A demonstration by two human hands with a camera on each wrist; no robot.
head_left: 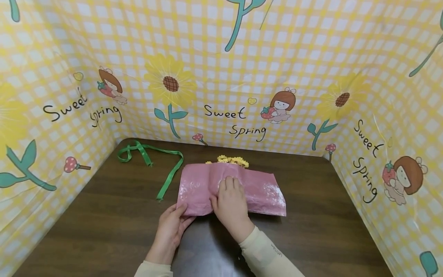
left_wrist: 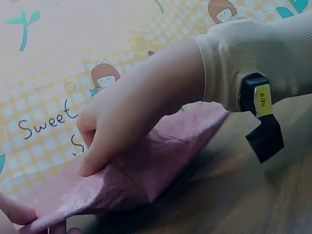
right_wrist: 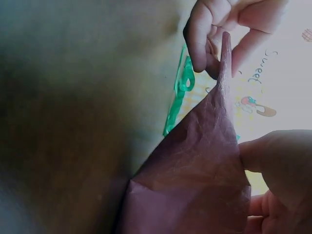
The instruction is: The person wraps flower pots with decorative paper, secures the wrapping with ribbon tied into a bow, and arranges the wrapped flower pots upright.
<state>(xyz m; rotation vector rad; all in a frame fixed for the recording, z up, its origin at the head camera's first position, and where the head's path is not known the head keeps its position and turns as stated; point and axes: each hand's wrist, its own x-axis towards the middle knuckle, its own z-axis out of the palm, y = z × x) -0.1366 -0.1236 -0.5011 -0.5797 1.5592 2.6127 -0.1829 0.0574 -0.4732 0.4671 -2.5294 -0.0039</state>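
A pink sheet of wrapping paper [head_left: 197,184] lies across the dark table, with white scuffed patches near both ends. Its middle is raised in a bulge. My left hand [head_left: 169,229] pinches the near left corner, thumb on top and fingers beneath. On the middle of the sheet, my right hand [head_left: 232,204] grips the bulge, fingers bent over it and thumb at its left side. Yellow flowers [head_left: 232,160] stick out past the far edge; whatever lies under the paper is hidden. In the right wrist view, the paper [right_wrist: 195,146] slopes up to the pinched corner.
A green ribbon [head_left: 171,179] trails loosely at the back left of the table [head_left: 311,238]. Yellow-and-white checked cloth walls [head_left: 214,77] stand along the back and both sides. A black wrist strap [left_wrist: 265,139] hangs from the right sleeve.
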